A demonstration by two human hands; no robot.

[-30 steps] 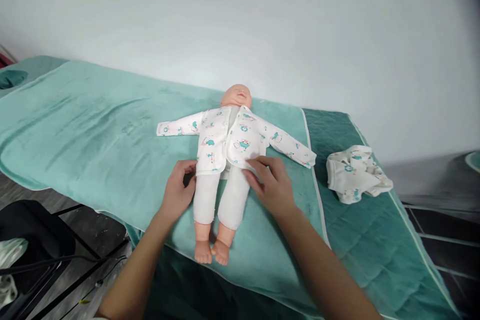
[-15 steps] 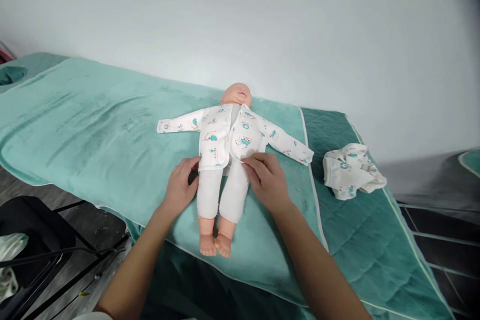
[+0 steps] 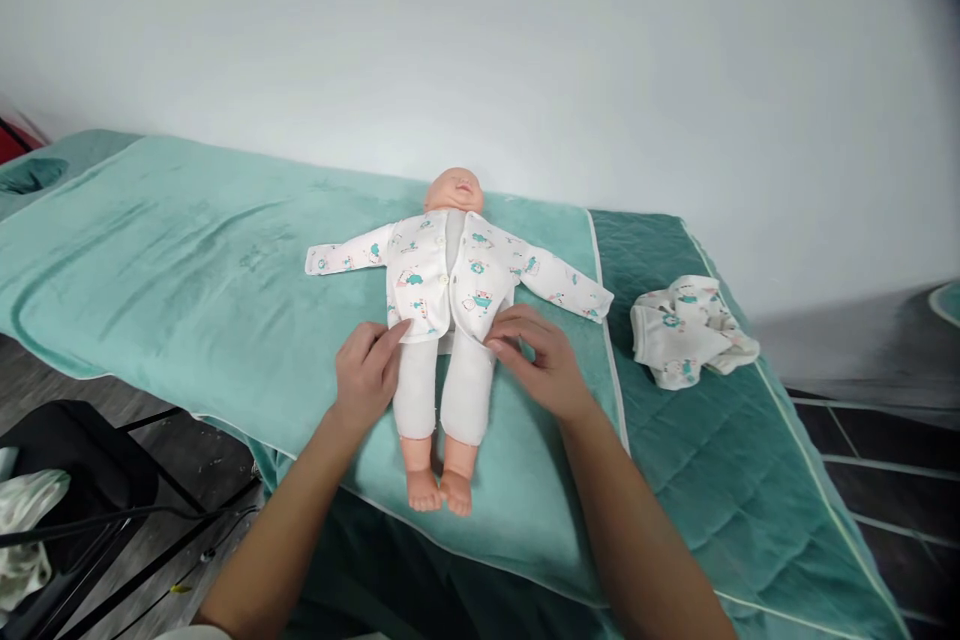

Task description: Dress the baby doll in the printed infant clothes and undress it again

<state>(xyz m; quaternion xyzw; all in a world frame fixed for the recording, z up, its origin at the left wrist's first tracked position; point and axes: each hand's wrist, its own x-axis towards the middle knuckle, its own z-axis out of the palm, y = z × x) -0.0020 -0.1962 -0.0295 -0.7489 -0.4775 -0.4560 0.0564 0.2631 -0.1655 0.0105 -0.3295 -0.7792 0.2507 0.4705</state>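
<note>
A baby doll lies on its back on a light teal towel, arms spread, bare feet toward me. It wears a white printed jacket and white leggings. My left hand rests at the doll's left hip, fingertips pinching the jacket's lower hem. My right hand sits at the other hip, fingers curled on the hem of the jacket's right front panel.
A crumpled white printed garment lies on the darker teal quilted pad to the right. A white wall rises behind the bed. A black chair with white cloth stands at lower left on a dark floor.
Both hands have closed in on the jacket's lower hem, and the two front panels now lie closer together over the doll's belly. The view shifted slightly.
</note>
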